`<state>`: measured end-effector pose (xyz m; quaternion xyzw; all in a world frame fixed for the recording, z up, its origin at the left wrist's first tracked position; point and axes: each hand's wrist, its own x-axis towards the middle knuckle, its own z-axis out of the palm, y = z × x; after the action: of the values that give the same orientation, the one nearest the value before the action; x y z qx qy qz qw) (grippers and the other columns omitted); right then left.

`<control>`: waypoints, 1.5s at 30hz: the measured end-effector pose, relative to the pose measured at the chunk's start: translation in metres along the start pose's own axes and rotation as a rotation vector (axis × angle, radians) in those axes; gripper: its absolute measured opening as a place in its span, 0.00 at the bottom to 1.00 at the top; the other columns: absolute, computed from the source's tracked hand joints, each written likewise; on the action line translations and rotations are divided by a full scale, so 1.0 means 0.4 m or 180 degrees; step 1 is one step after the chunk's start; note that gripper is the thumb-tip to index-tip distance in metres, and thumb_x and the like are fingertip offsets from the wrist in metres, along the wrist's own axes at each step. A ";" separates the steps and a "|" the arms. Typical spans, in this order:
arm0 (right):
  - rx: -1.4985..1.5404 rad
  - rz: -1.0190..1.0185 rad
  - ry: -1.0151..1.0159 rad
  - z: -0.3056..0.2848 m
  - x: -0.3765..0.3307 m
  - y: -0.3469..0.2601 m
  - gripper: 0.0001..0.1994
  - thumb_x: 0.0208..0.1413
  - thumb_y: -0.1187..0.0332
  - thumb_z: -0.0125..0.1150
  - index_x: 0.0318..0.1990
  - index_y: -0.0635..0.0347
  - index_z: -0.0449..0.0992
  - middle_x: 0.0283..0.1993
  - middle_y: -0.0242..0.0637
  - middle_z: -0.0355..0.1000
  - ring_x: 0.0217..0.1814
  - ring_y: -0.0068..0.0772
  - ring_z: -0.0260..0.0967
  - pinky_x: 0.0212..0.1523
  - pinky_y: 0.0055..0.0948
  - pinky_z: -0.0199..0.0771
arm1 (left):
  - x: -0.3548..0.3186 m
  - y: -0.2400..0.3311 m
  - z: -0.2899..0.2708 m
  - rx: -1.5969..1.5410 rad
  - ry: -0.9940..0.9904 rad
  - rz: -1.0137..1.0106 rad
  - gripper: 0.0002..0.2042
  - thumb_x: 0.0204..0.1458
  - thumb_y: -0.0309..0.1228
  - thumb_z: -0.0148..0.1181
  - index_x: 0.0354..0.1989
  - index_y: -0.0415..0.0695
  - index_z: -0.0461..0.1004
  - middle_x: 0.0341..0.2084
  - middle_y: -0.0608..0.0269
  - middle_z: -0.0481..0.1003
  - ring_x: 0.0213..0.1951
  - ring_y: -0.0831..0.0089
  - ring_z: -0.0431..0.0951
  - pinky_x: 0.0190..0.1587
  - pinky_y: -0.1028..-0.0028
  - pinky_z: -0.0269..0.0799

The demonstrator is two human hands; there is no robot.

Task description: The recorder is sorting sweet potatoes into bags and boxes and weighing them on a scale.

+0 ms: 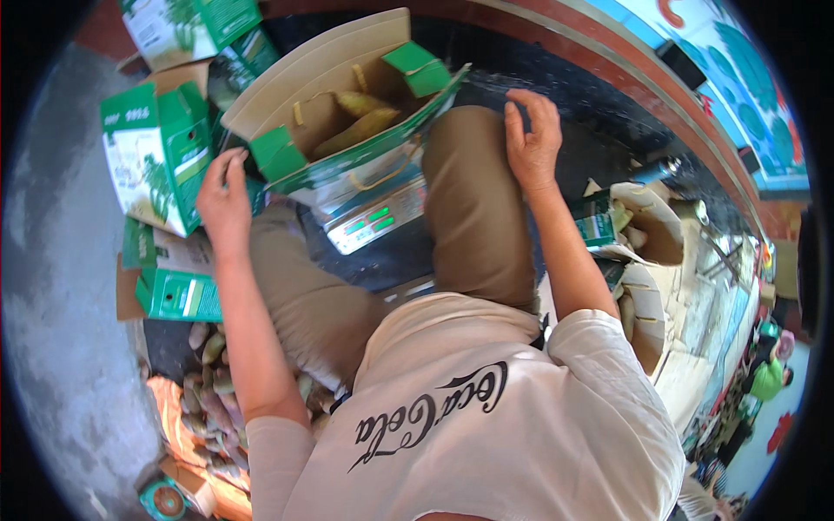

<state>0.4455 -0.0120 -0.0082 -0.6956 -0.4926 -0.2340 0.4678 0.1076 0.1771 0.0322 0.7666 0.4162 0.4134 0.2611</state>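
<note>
Between my knees an open green-and-white cardboard carton (323, 187) sits on a scale (367, 231) with lit green displays. A few long yellowish-brown tubers (358, 130) lie inside it, and its flaps stand up. My left hand (224, 201) is just left of the carton, fingers loosely bent and nothing visible in them. Beyond my right knee, to the right of the carton, my right hand (533, 143) is raised with thumb and fingers apart, holding nothing.
More green-and-white cartons (152, 161) stand at the left. Loose tubers (211, 404) lie beside my left leg near an orange sheet (178, 425). Open cartons with tubers (638, 234) stand at the right. A painted wall (738, 78) rises behind; people (764, 382) are farther right.
</note>
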 end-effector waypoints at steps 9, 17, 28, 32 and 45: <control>-0.1182 0.1391 -0.1279 -0.112 -0.423 0.243 0.05 0.46 0.69 0.57 0.32 0.56 0.72 0.32 0.38 0.69 0.39 0.44 0.67 0.39 0.39 0.65 | 0.001 0.000 0.015 -0.0003 -0.0218 -0.0412 0.09 0.56 0.27 0.49 0.39 0.36 0.73 0.37 0.58 0.76 0.41 0.75 0.74 0.46 0.77 0.66; -0.2275 0.2316 -0.2884 -0.301 -0.688 0.303 0.10 0.45 0.64 0.57 0.37 0.53 0.74 0.38 0.37 0.72 0.44 0.40 0.69 0.45 0.39 0.66 | 0.014 -0.025 0.018 0.0140 -0.0395 -0.0274 0.11 0.57 0.30 0.47 0.41 0.37 0.73 0.37 0.60 0.76 0.41 0.75 0.74 0.46 0.77 0.65; -0.3020 0.2332 -0.3882 -0.455 -0.760 0.398 0.11 0.47 0.65 0.51 0.38 0.51 0.76 0.42 0.38 0.71 0.49 0.39 0.66 0.51 0.38 0.58 | 0.027 -0.020 0.031 0.0298 -0.0465 -0.0433 0.13 0.58 0.31 0.46 0.42 0.34 0.72 0.38 0.56 0.76 0.43 0.73 0.74 0.48 0.76 0.65; -0.3112 0.2383 -0.4245 -0.451 -0.749 0.442 0.13 0.48 0.63 0.51 0.42 0.50 0.75 0.47 0.38 0.70 0.54 0.39 0.64 0.56 0.41 0.54 | 0.030 -0.022 0.030 0.0388 -0.0489 -0.0403 0.13 0.58 0.31 0.46 0.42 0.33 0.72 0.38 0.55 0.75 0.43 0.72 0.74 0.48 0.75 0.65; -0.3451 0.2556 -0.4837 -0.474 -0.751 0.513 0.24 0.47 0.62 0.51 0.55 0.52 0.68 0.66 0.41 0.52 0.70 0.45 0.40 0.66 0.51 0.34 | 0.042 -0.060 0.040 0.0708 -0.0655 -0.0395 0.12 0.58 0.30 0.45 0.42 0.35 0.72 0.37 0.56 0.76 0.42 0.72 0.74 0.48 0.75 0.65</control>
<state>0.5350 -0.3351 -0.2449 -0.8927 -0.2172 0.2526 -0.3035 0.1164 0.2031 0.0130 0.8019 0.4770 0.2671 0.2409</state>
